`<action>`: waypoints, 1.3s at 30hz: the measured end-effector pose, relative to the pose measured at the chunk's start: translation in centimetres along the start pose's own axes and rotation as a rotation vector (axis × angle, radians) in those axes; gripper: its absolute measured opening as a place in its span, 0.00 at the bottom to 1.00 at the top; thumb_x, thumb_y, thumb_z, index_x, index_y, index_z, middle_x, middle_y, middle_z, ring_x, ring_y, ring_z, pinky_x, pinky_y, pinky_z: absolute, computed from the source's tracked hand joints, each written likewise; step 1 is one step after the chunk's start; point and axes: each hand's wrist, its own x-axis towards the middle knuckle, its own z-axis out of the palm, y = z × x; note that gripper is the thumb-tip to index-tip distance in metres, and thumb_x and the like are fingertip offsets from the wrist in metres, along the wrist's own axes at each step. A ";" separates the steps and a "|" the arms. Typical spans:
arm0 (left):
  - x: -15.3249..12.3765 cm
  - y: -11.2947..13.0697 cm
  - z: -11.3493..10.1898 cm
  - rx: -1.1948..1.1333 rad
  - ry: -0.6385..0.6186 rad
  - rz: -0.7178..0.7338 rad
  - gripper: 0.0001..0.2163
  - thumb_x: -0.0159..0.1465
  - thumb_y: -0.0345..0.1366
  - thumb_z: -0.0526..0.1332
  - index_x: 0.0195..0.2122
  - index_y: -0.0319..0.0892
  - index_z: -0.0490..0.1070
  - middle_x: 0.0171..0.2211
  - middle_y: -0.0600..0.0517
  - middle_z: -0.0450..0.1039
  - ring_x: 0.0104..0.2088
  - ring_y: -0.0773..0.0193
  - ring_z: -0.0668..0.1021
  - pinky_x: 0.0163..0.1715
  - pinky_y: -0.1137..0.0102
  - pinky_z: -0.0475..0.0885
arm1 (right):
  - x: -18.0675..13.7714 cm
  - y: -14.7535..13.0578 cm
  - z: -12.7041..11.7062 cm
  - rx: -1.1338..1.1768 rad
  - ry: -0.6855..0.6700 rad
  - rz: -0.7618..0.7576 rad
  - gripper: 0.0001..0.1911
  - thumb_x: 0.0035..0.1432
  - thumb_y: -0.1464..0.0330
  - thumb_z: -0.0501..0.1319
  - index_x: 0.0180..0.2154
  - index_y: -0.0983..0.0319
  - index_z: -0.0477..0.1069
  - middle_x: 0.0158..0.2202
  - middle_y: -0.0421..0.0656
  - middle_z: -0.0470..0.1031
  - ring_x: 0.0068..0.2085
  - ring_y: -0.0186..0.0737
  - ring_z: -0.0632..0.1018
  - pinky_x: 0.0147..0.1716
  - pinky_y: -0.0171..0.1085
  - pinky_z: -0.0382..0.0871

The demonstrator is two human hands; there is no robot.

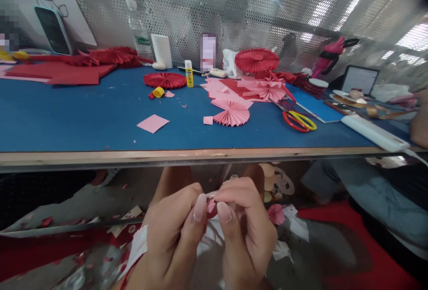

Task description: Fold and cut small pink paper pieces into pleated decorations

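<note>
L hand point(179, 225) & R hand point(249, 223) both pinch a small pink paper bit point(211, 206) b/w thumbs & fingers, nr side, in front of table point(83, 123) edge. On top: pink square point(153, 123) left of ctr, pink fan point(232, 114) farther right, scissors point(302, 116) right of that; glue stick point(189, 77) far side, w/ red fan point(164, 80) just left.
</note>
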 end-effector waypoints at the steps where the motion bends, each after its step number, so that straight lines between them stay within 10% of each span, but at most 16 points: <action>1: 0.0 0.0 -0.1 -0.013 -0.022 -0.016 0.16 0.73 0.35 0.54 0.25 0.44 0.61 0.21 0.56 0.60 0.21 0.67 0.64 0.23 0.68 0.57 | 0.1 0.0 -0.2 -0.021 -0.013 -0.048 0.06 0.66 0.72 0.61 0.38 0.56 0.76 0.33 0.37 0.75 0.36 0.34 0.75 0.40 0.37 0.68; 20: 1.2 -0.8 -0.1 -0.225 -0.143 -0.194 0.22 0.73 0.44 0.55 0.21 0.42 0.60 0.15 0.58 0.56 0.17 0.72 0.59 0.16 0.76 0.54 | 0.2 2.5 -0.4 -0.194 -0.065 -0.196 0.07 0.66 0.76 0.57 0.37 0.60 0.66 0.32 0.37 0.69 0.34 0.33 0.71 0.35 0.36 0.64; 26: 2.1 -0.1 0.2 -0.495 -0.191 -0.422 0.26 0.68 0.51 0.60 0.17 0.42 0.59 0.12 0.60 0.51 0.15 0.74 0.55 0.13 0.78 0.50 | 1.5 2.5 -1.2 -0.501 -0.166 -0.428 0.10 0.73 0.69 0.49 0.36 0.61 0.64 0.32 0.41 0.69 0.34 0.37 0.70 0.37 0.41 0.58; 39: 1.5 -0.5 -0.2 -0.504 -0.386 -0.412 0.25 0.72 0.51 0.56 0.22 0.41 0.57 0.19 0.58 0.53 0.19 0.73 0.57 0.16 0.76 0.52 | 3.0 4.6 -2.6 -0.558 -0.148 -0.915 0.11 0.69 0.73 0.51 0.32 0.58 0.62 0.27 0.36 0.73 0.28 0.33 0.69 0.43 0.46 0.62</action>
